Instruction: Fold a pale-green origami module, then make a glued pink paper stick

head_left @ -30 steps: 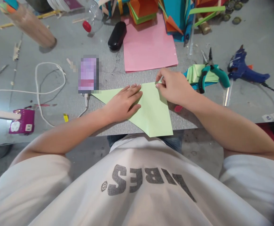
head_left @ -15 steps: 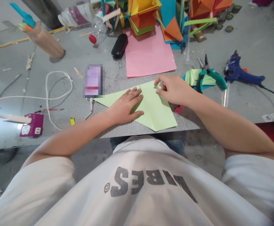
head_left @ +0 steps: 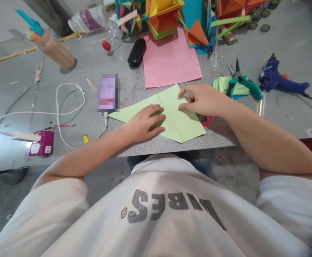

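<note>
A light green sheet of folded paper (head_left: 175,117) lies near the front edge of the table, a crease and an upper flap edge showing. My left hand (head_left: 146,123) rests palm down on its left half, fingers spread. On the right part of the paper, my right hand (head_left: 198,100) touches the surface with bent fingers; thumb and forefinger are apart, and the paper's right edge runs under the palm. A red object (head_left: 208,122) shows partly beneath my right wrist. The paper's narrow left tip ends beside a phone (head_left: 108,93) plugged into a white cable.
Pink paper (head_left: 172,64), a black case (head_left: 137,53) and colourful folded paper pieces (head_left: 163,18) lie beyond. To the right are teal-handled pliers (head_left: 245,87) and a blue glue gun (head_left: 281,78). A cup (head_left: 55,50), a bottle (head_left: 113,35) and a purple charger (head_left: 41,142) stand left.
The green paper has turned slightly, its near corner shifting away from the table's front edge. Both hands stay on it, the left hand's fingers a little more bent. The view has shifted slightly.
</note>
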Available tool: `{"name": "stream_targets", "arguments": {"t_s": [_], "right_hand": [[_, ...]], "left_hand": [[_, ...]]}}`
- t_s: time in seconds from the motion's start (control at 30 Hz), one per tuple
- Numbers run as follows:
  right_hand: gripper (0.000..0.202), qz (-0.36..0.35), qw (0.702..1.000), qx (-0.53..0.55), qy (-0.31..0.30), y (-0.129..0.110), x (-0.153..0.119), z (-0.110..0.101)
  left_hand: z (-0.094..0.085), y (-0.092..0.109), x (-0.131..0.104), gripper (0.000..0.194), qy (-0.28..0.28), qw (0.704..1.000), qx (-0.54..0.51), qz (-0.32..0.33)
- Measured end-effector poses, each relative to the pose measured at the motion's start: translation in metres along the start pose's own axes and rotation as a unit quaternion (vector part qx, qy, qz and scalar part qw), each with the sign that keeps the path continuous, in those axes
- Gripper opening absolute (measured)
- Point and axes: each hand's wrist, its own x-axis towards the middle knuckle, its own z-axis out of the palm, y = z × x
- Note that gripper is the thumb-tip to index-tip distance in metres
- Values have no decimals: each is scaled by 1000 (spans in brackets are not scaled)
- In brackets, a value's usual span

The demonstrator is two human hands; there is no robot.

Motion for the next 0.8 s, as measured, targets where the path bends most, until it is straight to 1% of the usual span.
{"name": "stream_targets", "arguments": {"t_s": [0.03, 0.1, 0.2, 0.33, 0.43, 0.53, 0.63, 0.7, 0.77, 0.8], "right_hand": [[32, 3, 1000, 0, -1, 0, 0, 0], [30, 5, 1000, -7, -10, 0, 1, 2], [27, 13, 999, -27, -24, -2, 0, 2], [25, 11, 998, -57, -39, -6, -3, -1], [23, 15, 997, -59, -49, -9, -5, -4], [29, 20, 997, -63, -47, -11, -6, -7], [41, 13, 997, -62, -49, -13, -8, -14], [47, 10, 996, -54, -64, -15, -11, -19], [49, 15, 995, -47, -87, -16, -12, -23], [50, 19, 994, -48, -99, -17, -13, -23]], "left_hand": [[-1, 1, 0, 43, 2, 1000, -4, 12], [-2, 2, 0, 39, 8, 1000, -4, 21], [-2, 2, 1, 36, 8, 1000, -6, 25], [1, -1, 2, 33, 26, 998, -3, 58], [4, -3, 2, 34, 40, 996, 11, 76], [4, -4, 1, 40, 40, 996, 15, 78], [4, -3, 2, 47, 39, 997, 17, 66], [3, -2, 2, 42, 51, 996, 26, 63], [4, 0, 3, 30, 52, 995, 30, 80], [4, 1, 3, 27, 45, 994, 27, 94]]}}
